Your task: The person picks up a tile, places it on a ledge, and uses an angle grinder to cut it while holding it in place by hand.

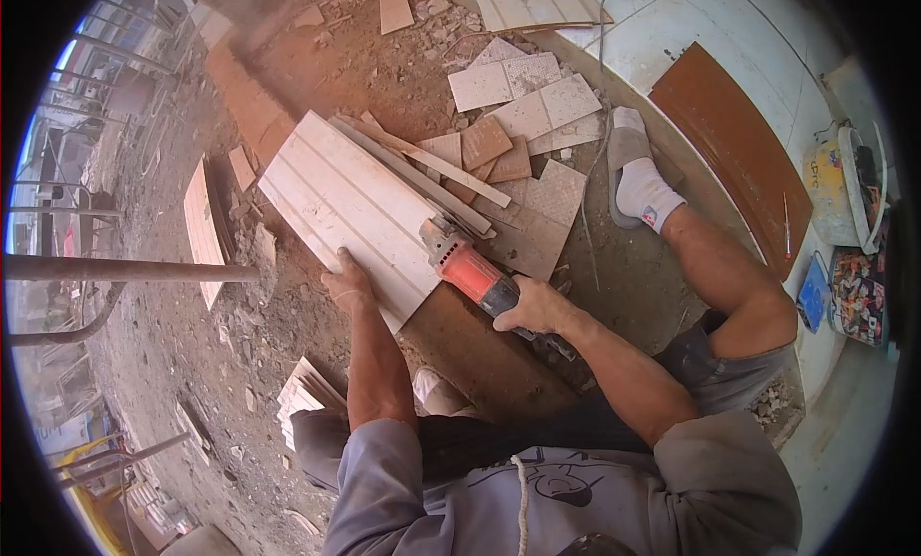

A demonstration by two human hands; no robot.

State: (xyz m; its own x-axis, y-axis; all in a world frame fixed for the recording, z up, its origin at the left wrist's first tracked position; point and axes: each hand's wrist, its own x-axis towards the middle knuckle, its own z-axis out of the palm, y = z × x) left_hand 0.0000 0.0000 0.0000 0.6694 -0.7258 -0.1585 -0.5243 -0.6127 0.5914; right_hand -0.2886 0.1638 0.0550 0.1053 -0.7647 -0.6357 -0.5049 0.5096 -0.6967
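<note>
My right hand (pixel 537 307) is wrapped round the rear body of a red and black angle grinder (pixel 471 273). The grinder's head lies at the right edge of a long pale tile (pixel 350 211) with darker lines along it. My left hand (pixel 347 282) rests on the tile's lower left side, fingers on its surface and edge; whether it grips the underside is hidden. Narrow cut strips (pixel 422 158) lie against the tile's far right side. The grinder's disc is hard to make out.
Broken tiles (pixel 523 86) and rubble lie beyond the work. A brown panel (pixel 734 158) leans at right near a yellow and white bucket (pixel 833 187). A metal bar (pixel 134 270) juts in from the left. A grey cord (pixel 597 163) runs down past my foot. Tile pieces (pixel 307 393) sit below left.
</note>
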